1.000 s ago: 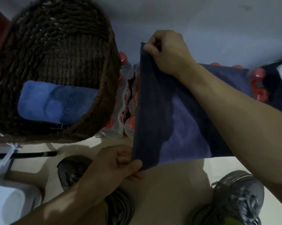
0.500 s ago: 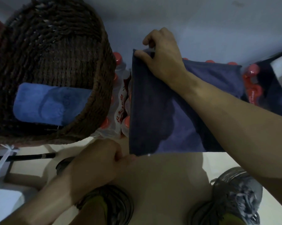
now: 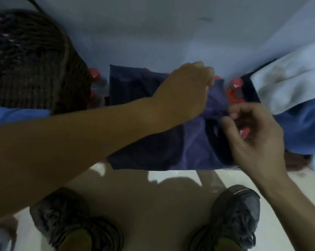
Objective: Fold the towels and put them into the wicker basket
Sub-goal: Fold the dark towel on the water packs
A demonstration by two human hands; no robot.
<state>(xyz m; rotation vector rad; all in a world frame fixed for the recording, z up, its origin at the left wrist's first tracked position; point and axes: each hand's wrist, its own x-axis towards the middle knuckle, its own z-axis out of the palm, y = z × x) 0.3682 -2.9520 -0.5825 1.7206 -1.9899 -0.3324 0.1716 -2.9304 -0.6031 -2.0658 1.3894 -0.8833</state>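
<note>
Person seen from a head-worn camera. Left hand [image 3: 184,91] and right hand [image 3: 252,138]: both bare, with no rings, watch or gloves to be seen. Both forearms [image 3: 80,142] are bare along their whole visible length; no sleeve edge enters the view. Below the hands, two shoes: left shoe [image 3: 66,214] and right shoe [image 3: 238,214], grey with a mottled, mesh-like upper, dark laces and a paler sole rim. At each shoe opening a yellow-green sock or lining [image 3: 77,239] shows. Fine detail is blurred.
</note>
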